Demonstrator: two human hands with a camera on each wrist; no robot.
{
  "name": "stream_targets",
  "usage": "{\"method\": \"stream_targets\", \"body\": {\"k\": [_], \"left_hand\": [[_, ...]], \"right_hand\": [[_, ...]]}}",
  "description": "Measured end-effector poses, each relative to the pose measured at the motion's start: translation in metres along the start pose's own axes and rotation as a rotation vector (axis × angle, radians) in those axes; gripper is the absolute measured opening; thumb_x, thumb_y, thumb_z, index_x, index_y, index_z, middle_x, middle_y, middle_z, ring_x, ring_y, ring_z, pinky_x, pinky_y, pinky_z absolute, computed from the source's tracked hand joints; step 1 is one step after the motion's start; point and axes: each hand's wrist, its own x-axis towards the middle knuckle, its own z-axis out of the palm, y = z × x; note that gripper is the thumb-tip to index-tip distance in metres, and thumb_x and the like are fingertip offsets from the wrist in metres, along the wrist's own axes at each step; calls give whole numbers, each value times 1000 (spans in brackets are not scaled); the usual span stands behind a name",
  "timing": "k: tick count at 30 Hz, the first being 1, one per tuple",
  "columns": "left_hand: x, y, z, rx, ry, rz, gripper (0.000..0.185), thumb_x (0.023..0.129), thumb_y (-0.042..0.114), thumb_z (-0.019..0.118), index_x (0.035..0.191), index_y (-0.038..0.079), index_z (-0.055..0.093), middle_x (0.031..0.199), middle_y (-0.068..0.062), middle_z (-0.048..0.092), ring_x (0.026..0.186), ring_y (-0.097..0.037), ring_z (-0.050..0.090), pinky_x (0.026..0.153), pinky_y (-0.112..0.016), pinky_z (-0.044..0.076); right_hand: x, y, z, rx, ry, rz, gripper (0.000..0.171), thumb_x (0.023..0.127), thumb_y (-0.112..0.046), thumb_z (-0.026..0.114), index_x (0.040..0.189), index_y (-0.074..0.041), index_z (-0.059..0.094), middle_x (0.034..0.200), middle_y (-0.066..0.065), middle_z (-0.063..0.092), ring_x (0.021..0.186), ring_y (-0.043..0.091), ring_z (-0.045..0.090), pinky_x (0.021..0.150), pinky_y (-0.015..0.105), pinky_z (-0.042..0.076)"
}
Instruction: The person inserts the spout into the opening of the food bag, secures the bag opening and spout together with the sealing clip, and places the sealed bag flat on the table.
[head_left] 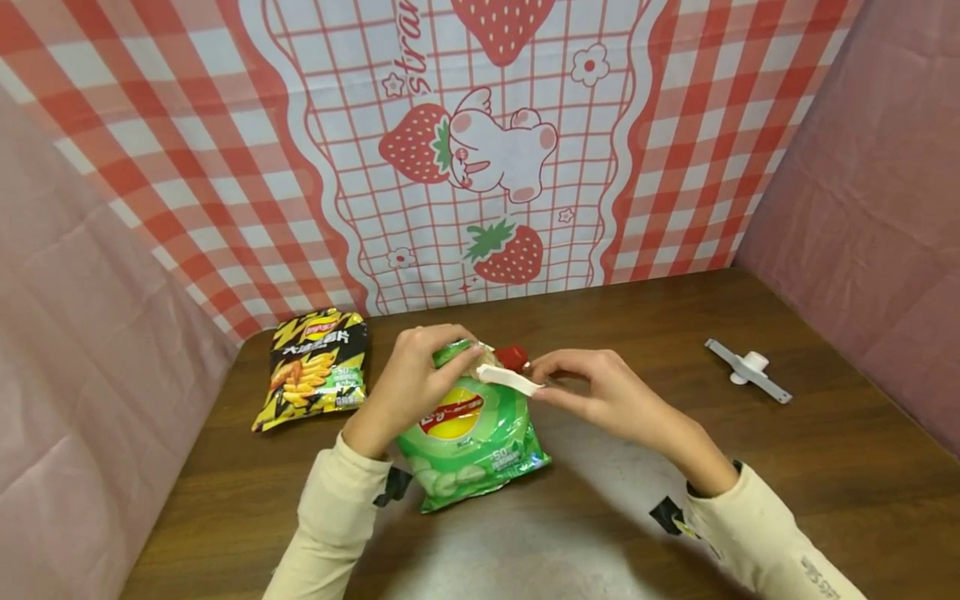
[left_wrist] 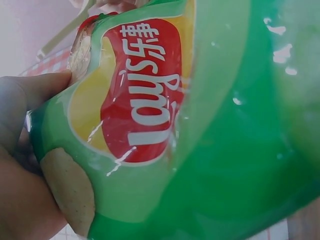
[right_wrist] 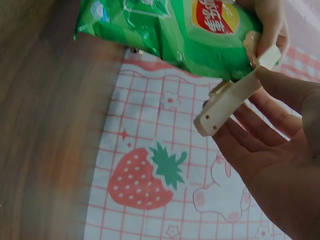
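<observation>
A green Lay's chip bag (head_left: 480, 442) stands tilted over the table, its printed front facing up. My left hand (head_left: 420, 375) grips its top edge on the left, and the thumb presses on the front in the left wrist view. With thumb and fingers my right hand (head_left: 600, 387) pinches a slim white clip (right_wrist: 232, 102) that has small holes near one end. The clip lies across the bag's top edge in the head view. Just behind it shows a small red piece (head_left: 512, 358), partly hidden.
A black and yellow chip bag (head_left: 318, 371) lies at the back left. On the right of the wooden table (head_left: 637, 517) lies a grey bar with a white round knob (head_left: 750, 368). A strawberry-print cloth (head_left: 510, 167) hangs behind, with pink cloth (head_left: 862, 200) at the sides.
</observation>
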Motion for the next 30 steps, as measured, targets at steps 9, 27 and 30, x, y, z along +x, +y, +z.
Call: {"method": "stream_targets", "body": {"k": [9, 27, 30], "left_hand": [[1, 0, 2, -15, 9, -11, 9, 95, 18, 70, 94, 10, 75, 90, 3, 73, 78, -8, 64, 76, -33, 50], [1, -2, 2, -37, -9, 20, 9, 93, 9, 69, 97, 12, 77, 94, 3, 75, 83, -9, 67, 77, -35, 50], [0, -1, 3, -1, 9, 10, 10, 92, 9, 70, 98, 11, 77, 93, 2, 75, 81, -10, 65, 75, -36, 46]], "right_hand": [[2, -3, 16, -25, 109, -45, 14, 88, -7, 76, 97, -14, 69, 100, -5, 68, 95, 11, 64, 84, 36, 56], [3, -3, 27, 227, 217, 43, 42, 86, 2, 75, 121, -5, 54, 122, 7, 63, 110, 22, 64, 94, 34, 52], [3, 0, 28, 266, 229, 67, 46, 87, 2, 74, 127, -6, 52, 124, 7, 62, 115, 22, 62, 97, 33, 51]]}}
